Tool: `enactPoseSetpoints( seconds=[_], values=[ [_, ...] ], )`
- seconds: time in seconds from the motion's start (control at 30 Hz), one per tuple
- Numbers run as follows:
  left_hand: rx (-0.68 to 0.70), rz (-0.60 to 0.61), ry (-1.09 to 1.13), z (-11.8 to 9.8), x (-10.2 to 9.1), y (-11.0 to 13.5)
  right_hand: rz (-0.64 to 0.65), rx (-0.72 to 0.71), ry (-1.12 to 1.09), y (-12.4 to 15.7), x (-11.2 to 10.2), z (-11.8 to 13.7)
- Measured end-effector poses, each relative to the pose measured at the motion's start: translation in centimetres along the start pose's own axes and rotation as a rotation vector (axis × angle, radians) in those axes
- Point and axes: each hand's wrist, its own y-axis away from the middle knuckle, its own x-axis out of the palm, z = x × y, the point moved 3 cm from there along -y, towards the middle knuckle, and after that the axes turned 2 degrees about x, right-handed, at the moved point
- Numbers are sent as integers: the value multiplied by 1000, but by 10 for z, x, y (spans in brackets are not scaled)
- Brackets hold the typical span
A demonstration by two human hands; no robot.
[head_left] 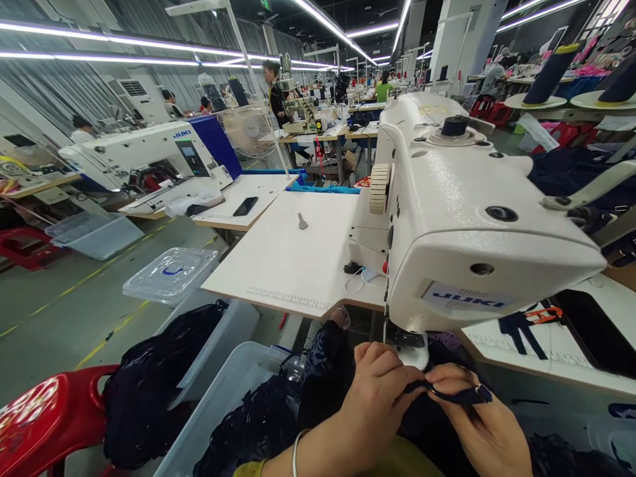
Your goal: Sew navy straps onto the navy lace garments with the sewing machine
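My left hand (378,391) and my right hand (479,424) are low in the view, both pinched on a narrow dark blue fabric strap (460,395) stretched between them. They sit just below the needle end of a white JUKI sewing machine (447,218). Dark lace-like fabric (278,411) is bunched in my lap under the hands. A thin bangle circles my left wrist.
A white table top (293,252) extends left of the machine. A clear plastic bin (218,397) and lid (171,273) sit to the left, with a red stool (44,417) holding dark fabric. Dark pieces and scissors (539,317) lie on the right. Other people work at far machines.
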Motion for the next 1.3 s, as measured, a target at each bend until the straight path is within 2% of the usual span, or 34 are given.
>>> enactPoseSetpoints(
  seconds=[0.23,0.4,0.47,0.5,0.57,0.63,0.7,0.8,0.97,1.13,1.3],
  values=[
    [-65,47,-39,2,2,4,17,117,-75,5,3,-3],
    [-84,80,-108,-1,-5,0,17,481,-159,4,6,-5],
    [-59,7,-173,-1,-12,-1,27,571,-141,1,8,-10],
    [-17,-52,-217,-2,-15,1,38,580,-121,-1,8,-13],
    [158,-120,-320,-3,-18,6,65,558,-67,-5,10,-21],
    [352,-24,-424,-2,-14,12,88,529,-7,-7,12,-27],
    [444,157,-504,2,-7,17,104,518,40,-9,14,-30],
    [413,294,-532,9,-4,17,90,498,40,-13,15,-29],
    [361,351,-493,12,-3,14,57,525,-62,-31,13,-36],
    [349,324,-581,13,3,16,24,532,-25,-47,9,-47],
    [314,284,-592,14,10,18,83,534,67,-58,10,-41]
  ],
)
